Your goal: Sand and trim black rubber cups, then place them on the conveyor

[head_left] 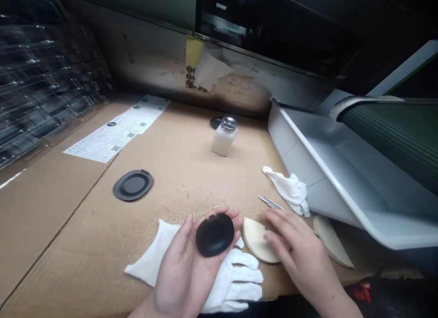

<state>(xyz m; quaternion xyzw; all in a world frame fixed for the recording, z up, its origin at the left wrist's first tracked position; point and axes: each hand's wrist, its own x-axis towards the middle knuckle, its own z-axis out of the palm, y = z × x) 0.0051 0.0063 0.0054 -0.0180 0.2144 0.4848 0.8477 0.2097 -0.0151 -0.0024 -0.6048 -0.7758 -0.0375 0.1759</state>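
Left hand [185,268]: palm up, cradling black disc [215,235] above white glove [236,277] | right hand [294,245]: fingers spread, apparently touching beige pad [257,240], contact partly hidden | tweezers [270,202]: just beyond, on cardboard [185,172]

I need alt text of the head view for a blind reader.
The left hand holds a black round disc over a white cotton glove; the right hand reaches over a cream half-round pad on brown cardboard.
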